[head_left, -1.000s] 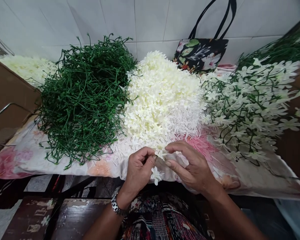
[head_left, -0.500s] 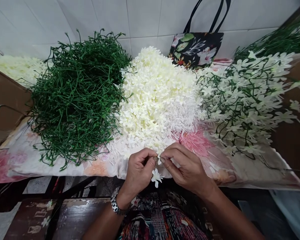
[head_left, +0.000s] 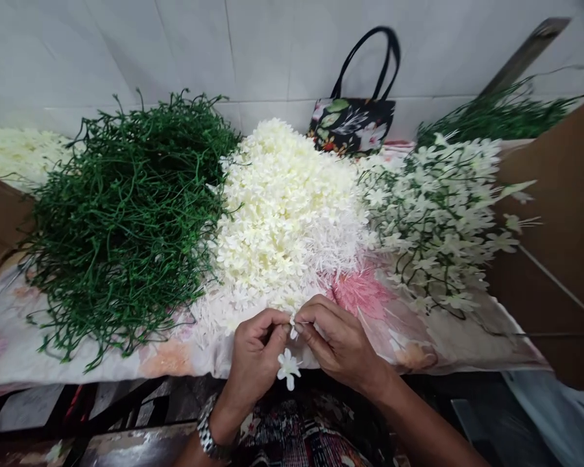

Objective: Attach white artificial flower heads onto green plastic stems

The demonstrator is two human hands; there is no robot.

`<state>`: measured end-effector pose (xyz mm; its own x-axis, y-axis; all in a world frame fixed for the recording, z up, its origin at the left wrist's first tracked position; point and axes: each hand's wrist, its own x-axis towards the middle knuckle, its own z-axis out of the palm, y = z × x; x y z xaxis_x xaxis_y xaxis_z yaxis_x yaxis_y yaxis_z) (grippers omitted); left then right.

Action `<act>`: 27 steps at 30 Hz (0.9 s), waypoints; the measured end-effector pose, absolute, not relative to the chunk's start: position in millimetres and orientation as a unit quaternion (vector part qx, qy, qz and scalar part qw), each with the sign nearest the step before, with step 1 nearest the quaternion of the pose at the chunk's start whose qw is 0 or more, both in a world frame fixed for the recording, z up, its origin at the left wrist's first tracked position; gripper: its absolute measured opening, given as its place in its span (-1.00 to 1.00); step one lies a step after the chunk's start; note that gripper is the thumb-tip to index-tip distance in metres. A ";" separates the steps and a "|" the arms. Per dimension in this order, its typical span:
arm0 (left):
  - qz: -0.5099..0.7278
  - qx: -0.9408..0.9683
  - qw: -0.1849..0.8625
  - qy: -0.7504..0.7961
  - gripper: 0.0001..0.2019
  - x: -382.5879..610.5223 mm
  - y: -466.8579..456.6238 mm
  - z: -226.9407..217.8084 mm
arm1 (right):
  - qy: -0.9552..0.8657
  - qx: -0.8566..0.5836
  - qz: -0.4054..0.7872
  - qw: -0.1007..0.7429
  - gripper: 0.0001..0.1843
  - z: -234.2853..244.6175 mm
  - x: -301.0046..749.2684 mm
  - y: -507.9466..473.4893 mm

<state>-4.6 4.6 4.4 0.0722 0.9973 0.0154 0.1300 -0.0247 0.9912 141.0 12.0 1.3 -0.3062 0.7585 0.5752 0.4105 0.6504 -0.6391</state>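
Note:
My left hand [head_left: 255,353] and my right hand [head_left: 343,344] meet at the table's front edge, thumbs and forefingers pinched together. Between the fingertips is a small white artificial flower [head_left: 292,324], partly hidden by them. Just below hangs another white artificial flower [head_left: 289,368], its petals spread; what it hangs from is hidden. Right behind my hands rises a heap of cream-white flower heads [head_left: 277,201]. Thin white stamens [head_left: 338,243] lie along its right side. To the left is a large tangle of green plastic stems [head_left: 126,220].
Flowers joined to green stems [head_left: 438,214] are piled at the right, against a cardboard box [head_left: 555,259]. Another cardboard box [head_left: 2,224] stands at the left. A floral cloth [head_left: 168,357] covers the table. A black flowered bag [head_left: 353,126] leans on the tiled wall [head_left: 272,52].
The whole view has shifted, so things appear further left and lower. Both hands keep their pinch on the small flower. The hanging flower has turned to show its petals more fully.

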 end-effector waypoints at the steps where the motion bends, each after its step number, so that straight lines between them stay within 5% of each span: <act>1: 0.458 0.550 0.486 0.502 -0.89 -6.2 4.4 3.8 | -0.782 -0.373 0.196 0.458 -0.88 6.1 143.9 12.8; 5: 0.524 0.538 0.475 0.459 -0.71 -14.7 3.4 1.6 | -0.764 -0.404 0.140 0.483 -0.86 34.0 174.8 24.8; 9: 0.505 0.574 0.366 0.530 -0.77 -20.3 2.7 1.8 | -0.671 -0.527 -0.101 0.512 -0.88 63.7 238.5 52.5; 11: 0.484 0.622 0.278 0.549 -0.81 -21.5 3.7 0.3 | -0.597 -0.612 -0.236 0.461 -0.90 72.7 273.4 68.8; 18: 0.421 0.772 0.029 0.475 -0.83 -27.5 15.9 -6.9 | -0.589 -0.659 -0.275 0.378 -0.88 67.3 324.8 85.7; 24: 0.400 0.780 0.001 0.482 -0.82 -30.6 14.0 3.1 | -0.549 -0.684 -0.281 0.390 -0.72 67.2 290.3 40.4; 27: 0.367 0.786 0.012 0.496 -0.82 -26.7 10.5 6.3 | -0.583 -0.611 -0.338 0.415 -0.89 58.5 260.5 30.3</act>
<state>-26.7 10.5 6.3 0.2371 0.7895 0.5661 0.7721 -0.5068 0.3834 260.5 30.3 58.5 0.0917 0.4327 0.8969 0.9932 0.0247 -0.1135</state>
